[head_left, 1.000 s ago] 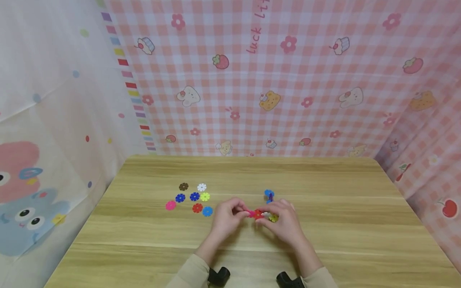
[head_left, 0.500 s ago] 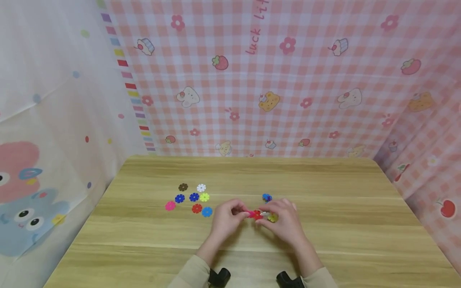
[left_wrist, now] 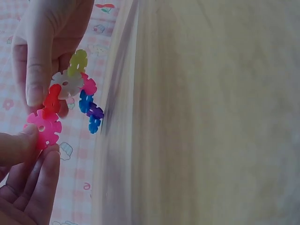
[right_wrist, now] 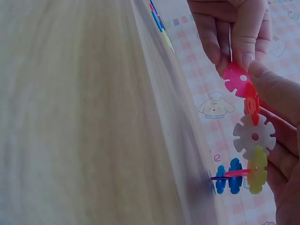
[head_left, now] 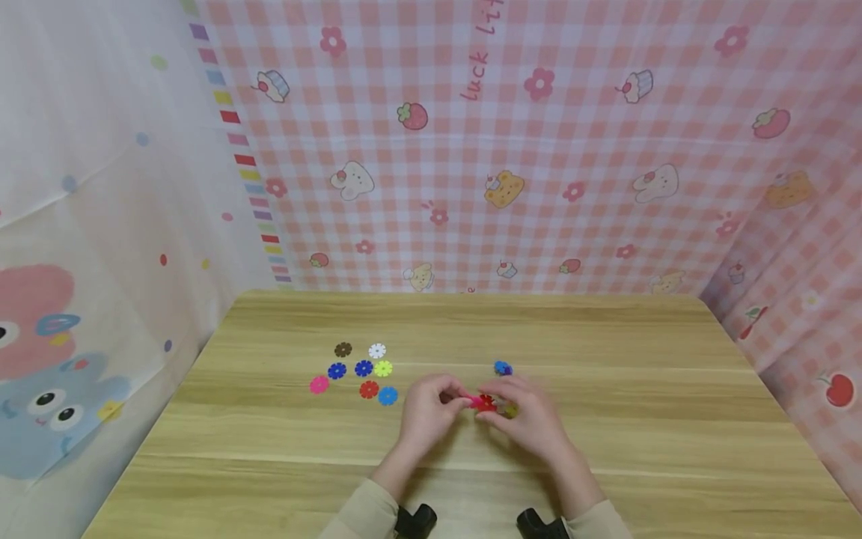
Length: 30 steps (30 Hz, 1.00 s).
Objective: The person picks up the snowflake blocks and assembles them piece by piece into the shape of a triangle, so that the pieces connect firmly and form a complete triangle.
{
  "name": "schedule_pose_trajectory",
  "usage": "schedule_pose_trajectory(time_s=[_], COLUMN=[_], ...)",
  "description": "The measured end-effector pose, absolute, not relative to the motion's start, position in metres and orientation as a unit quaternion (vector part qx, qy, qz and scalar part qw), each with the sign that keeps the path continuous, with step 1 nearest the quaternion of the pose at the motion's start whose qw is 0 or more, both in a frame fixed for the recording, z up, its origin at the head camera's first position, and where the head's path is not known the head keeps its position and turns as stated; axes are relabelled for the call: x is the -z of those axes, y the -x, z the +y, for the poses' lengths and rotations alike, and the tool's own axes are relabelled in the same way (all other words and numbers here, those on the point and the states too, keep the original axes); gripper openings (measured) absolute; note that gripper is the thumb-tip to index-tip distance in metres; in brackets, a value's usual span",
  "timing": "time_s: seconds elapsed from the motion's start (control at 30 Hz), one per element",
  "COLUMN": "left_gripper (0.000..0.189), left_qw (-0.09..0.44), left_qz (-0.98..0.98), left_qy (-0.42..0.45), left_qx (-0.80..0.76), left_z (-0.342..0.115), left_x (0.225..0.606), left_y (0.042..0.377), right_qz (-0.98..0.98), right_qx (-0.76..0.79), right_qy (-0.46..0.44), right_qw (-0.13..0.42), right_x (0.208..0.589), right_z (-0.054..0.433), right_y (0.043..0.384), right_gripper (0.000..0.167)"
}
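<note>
My left hand [head_left: 427,419] pinches a pink notched disc [left_wrist: 49,129], a flower-shaped snowflake building piece, between thumb and fingers. That piece meets a red disc [right_wrist: 251,105], which my right hand [head_left: 528,412] grips near the join, thumb and fingers on either side. From the red one a linked chain runs on: a white disc [right_wrist: 243,136], a yellow disc [right_wrist: 258,176], a second pink disc [left_wrist: 88,84], then a blue disc [left_wrist: 86,101], a purple disc [left_wrist: 95,111] and another blue disc [left_wrist: 94,124] at the far end. In the head view, fingers hide part of the chain.
Several loose discs lie flat on the wooden table [head_left: 269,442] left of my hands: brown [head_left: 343,349], white [head_left: 377,350], yellow [head_left: 383,368], red [head_left: 369,389], light blue [head_left: 387,396], pink [head_left: 319,385] and dark blue [head_left: 337,370]. A checked curtain [head_left: 458,224] hangs behind.
The blue and purple end of the chain has tipped and shows shorter in the head view. Both hands keep their hold, with the left shifted very slightly right.
</note>
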<state>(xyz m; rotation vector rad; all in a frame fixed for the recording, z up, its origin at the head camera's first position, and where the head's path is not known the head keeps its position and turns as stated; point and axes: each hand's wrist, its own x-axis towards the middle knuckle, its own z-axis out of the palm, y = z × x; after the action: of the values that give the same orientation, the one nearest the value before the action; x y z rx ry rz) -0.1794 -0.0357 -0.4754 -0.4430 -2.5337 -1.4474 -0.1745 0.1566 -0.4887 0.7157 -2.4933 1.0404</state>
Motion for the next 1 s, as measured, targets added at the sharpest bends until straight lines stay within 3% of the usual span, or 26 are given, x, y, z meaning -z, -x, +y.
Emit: schedule_pose_trajectory(time_s=[0.4,0.7,1.0], left_gripper=[0.013,0.009,0.018], left_qw=[0.082,0.028,0.043], left_qz=[-0.854,-0.849,-0.894], left_qy=[0.157,0.174,0.136], left_qx=[0.489,0.499,0.425], left_z=[-0.033,-0.050,-0.095], left_x=[0.476,0.479,0.472], left_y=[0.176,0.186,0.198], right_qz=[-0.854,-0.859,-0.867], right_qx=[-0.401,-0.400,-0.389], right_qy=[-0.277,-0.262,-0.252], right_qw=[0.180,0.186,0.183], right_x=[0.495,0.495,0.495], right_z=[0.156,0.156,0.155], right_y=[0.178,0.177,0.177], right_gripper=[0.016,0.015,0.014])
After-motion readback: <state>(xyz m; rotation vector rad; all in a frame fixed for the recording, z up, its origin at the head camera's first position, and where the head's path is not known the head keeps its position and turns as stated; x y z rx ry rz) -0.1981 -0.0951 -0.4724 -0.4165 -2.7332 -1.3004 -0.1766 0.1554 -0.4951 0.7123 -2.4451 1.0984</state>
